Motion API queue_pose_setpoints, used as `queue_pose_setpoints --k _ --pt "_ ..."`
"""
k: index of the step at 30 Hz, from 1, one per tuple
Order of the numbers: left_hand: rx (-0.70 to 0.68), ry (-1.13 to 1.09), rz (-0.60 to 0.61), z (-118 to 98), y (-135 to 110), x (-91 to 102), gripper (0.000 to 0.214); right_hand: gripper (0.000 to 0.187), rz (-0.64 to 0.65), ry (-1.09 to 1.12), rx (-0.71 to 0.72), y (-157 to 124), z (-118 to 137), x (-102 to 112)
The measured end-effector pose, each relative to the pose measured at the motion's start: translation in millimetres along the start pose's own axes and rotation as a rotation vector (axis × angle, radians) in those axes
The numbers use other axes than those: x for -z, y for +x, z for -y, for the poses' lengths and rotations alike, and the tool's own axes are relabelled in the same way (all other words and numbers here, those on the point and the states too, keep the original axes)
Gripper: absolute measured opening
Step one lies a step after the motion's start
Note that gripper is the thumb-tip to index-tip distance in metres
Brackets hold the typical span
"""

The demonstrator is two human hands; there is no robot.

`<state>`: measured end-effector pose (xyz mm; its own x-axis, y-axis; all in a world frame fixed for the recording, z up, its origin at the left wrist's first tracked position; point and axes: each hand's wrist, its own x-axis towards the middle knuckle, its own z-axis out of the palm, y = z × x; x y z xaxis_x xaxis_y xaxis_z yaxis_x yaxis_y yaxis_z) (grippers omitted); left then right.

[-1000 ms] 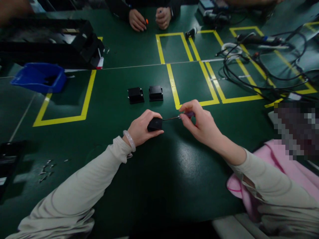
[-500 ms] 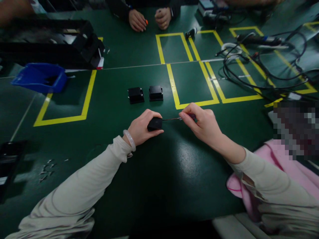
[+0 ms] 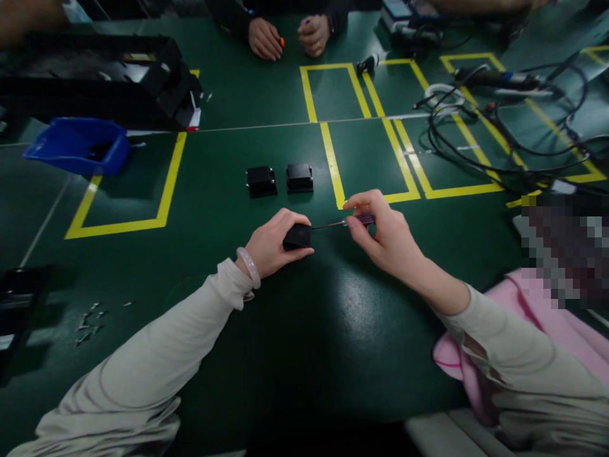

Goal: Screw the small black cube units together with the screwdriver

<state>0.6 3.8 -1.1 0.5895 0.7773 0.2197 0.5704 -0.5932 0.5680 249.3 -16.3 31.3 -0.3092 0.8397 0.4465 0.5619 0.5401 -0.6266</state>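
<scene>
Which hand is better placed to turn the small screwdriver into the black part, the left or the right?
Right, most likely: the right hand pinches the screwdriver handle, its tip at the black part, which the left hand grips.

Open green table spreads toward 6 o'clock of the left hand and right hand. Two black boxes sit close at 12 o'clock. Tangled cables crowd 2 o'clock, a blue bin 10 o'clock, loose screws 8 o'clock and pink cloth 4 o'clock.
</scene>
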Motion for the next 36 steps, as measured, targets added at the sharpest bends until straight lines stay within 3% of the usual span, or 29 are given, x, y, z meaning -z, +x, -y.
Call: queue_pose_setpoints --k 3,11,14,17,20,30,36 --pt "0.01 0.003 0.005 -0.5 0.5 0.2 0.038 0.005 0.007 -0.018 0.006 0.2 -0.3 0.3" --pt "0.008 0.008 0.004 0.0 -0.2 0.1 0.038 0.013 -0.001 -0.016 0.035 0.4 2.9 0.8" --pt "0.002 0.011 0.0 0.5 -0.3 -0.4 0.039 0.005 0.007 -0.03 0.05 0.9 2.4 1.3" --pt "0.001 0.015 0.0 0.7 -0.1 -0.6 0.039 0.012 0.01 -0.056 0.048 0.6 1.1 0.9" --pt "-0.001 0.015 -0.003 0.4 0.0 -0.4 0.04 0.005 -0.009 -0.04 0.05 -0.4 1.0 -0.3" --pt "0.004 0.015 -0.001 0.0 0.1 -0.3 0.04 0.013 0.015 -0.053 0.057 0.7 1.1 1.9" --pt "-0.011 0.02 -0.012 0.6 -0.1 -0.5 0.04 0.009 0.003 0.007 0.044 0.6 1.0 -0.1"
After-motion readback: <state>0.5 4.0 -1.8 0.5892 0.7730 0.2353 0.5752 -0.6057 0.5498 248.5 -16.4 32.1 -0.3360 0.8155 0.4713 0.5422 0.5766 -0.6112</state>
